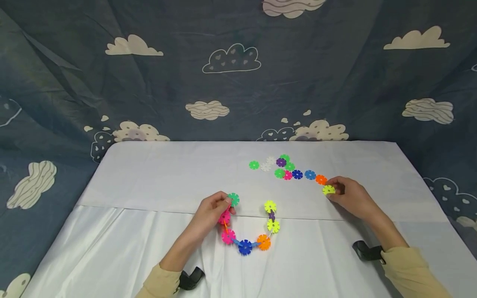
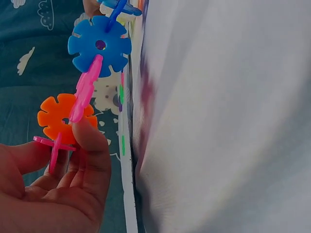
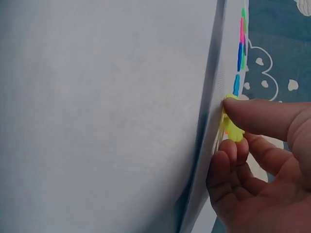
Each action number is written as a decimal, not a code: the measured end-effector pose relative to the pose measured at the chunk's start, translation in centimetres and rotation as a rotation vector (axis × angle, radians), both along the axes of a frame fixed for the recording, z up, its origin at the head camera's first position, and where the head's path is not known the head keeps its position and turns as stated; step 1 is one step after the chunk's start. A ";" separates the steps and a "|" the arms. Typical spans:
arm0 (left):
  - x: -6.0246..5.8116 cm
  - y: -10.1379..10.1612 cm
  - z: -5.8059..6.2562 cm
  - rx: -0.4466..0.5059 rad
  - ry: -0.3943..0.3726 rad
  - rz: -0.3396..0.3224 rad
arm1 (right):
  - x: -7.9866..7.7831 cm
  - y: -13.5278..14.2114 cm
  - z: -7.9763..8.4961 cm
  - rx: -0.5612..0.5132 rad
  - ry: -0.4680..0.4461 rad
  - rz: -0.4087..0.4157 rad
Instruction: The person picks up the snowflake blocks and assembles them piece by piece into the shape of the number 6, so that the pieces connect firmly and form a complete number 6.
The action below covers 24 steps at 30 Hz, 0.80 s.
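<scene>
The left hand (image 1: 212,212) grips one end of a chain of interlocking snowflake discs (image 1: 245,248), beside a green disc (image 1: 234,199), the chain curving in a U over the white-covered desk (image 1: 160,174). The right hand (image 1: 353,198) pinches a yellow disc (image 1: 328,189) just beside an orange disc (image 1: 321,179), with loose multicoloured discs (image 1: 297,174) spread near it toward the back.
</scene>
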<state>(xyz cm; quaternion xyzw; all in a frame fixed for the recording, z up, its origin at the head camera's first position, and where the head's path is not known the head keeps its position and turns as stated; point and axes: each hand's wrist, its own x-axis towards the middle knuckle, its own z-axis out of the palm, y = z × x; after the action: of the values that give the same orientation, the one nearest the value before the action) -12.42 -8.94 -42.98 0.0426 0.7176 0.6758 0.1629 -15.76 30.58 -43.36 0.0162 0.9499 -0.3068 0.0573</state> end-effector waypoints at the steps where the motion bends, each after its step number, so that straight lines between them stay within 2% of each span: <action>1: 0.0 0.0 0.0 -0.003 -0.002 0.000 | 0.2 0.0 0.0 0.001 0.009 -0.002; 7: 0.3 0.2 0.2 -0.026 0.005 -0.009 | 1.6 -0.2 0.2 -0.024 0.093 -0.004; 12: 0.5 0.4 0.5 -0.031 0.019 -0.012 | 2.8 -1.4 0.8 -0.086 0.133 -0.011; 19: 0.7 0.6 0.6 -0.008 0.035 -0.023 | 4.4 -4.4 2.8 -0.246 0.177 -0.016; 24: 0.9 0.9 0.8 0.014 0.051 -0.026 | 5.5 -6.9 4.0 -0.311 0.236 0.001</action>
<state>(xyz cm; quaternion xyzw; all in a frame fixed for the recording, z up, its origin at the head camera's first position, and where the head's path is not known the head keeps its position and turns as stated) -11.55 -8.08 -42.22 0.0702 0.7161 0.6774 0.1532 -10.28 23.69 -39.34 -0.0295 0.8912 -0.4496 -0.0527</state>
